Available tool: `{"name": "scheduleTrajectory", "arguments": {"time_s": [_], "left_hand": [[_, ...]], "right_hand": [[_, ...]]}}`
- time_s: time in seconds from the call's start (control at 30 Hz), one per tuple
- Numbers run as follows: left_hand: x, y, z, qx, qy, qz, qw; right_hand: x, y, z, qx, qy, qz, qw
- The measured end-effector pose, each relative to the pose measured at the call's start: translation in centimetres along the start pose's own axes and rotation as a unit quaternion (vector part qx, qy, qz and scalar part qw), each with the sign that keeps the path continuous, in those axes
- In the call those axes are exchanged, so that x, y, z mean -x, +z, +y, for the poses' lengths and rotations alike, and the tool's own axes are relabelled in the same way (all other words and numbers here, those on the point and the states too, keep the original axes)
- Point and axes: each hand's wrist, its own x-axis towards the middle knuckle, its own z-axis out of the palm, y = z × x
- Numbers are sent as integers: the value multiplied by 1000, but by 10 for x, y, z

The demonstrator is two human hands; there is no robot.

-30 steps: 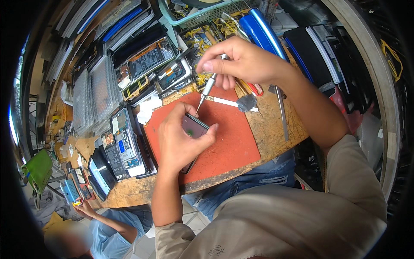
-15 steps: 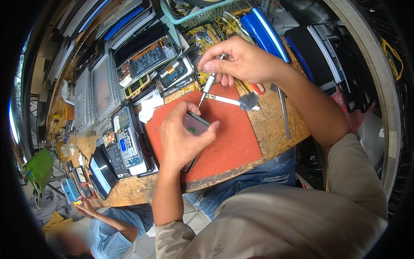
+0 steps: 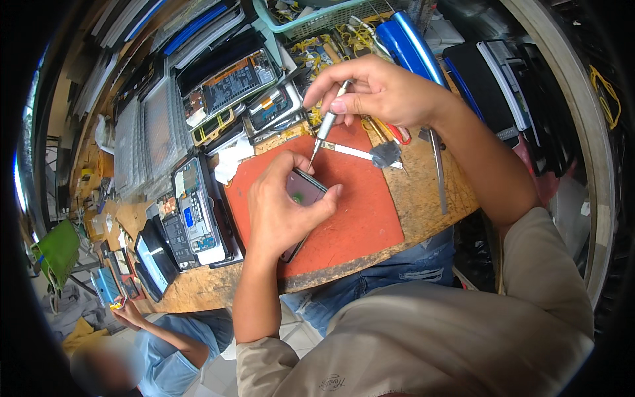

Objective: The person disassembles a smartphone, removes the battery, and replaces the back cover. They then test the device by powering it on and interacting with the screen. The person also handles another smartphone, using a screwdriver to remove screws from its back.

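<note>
My left hand grips a dark-framed smartphone by its sides, and it is tilted up off a red work mat. A green spot shows on the phone's glossy face. My right hand holds a slim silver screwdriver, with the thumb against its handle and the index finger stretched past it. The screwdriver slants down, its tip at the phone's far edge, close to my left fingertips. Whether the tip sits in a screw cannot be made out.
Opened phones stand left of the mat, and opened tablets lie beyond it. A white strip, metal tweezers and a blue case are to the right. A green basket stands behind. Another person's hand is at lower left.
The view has shifted slightly. My right index finger reaches out a little more beside the screwdriver. The phone stays in my left hand, with the screwdriver tip still at its far edge.
</note>
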Motion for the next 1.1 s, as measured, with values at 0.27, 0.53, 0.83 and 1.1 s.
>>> {"name": "scheduleTrajectory", "arguments": {"time_s": [0.27, 0.53, 0.83, 1.1], "left_hand": [[0, -4, -3, 40, 4, 14, 999], [3, -6, -3, 51, 52, -2, 997], [-1, -4, -2, 14, 33, 9, 999], [1, -3, -4, 26, 7, 18, 999]], "right_hand": [[-3, 7, -4, 57, 49, 48, 996], [-1, 9, -9, 61, -62, 38, 996], [-1, 3, -4, 77, -75, -1, 994], [5, -7, -12, 33, 130, -38, 990]]}}
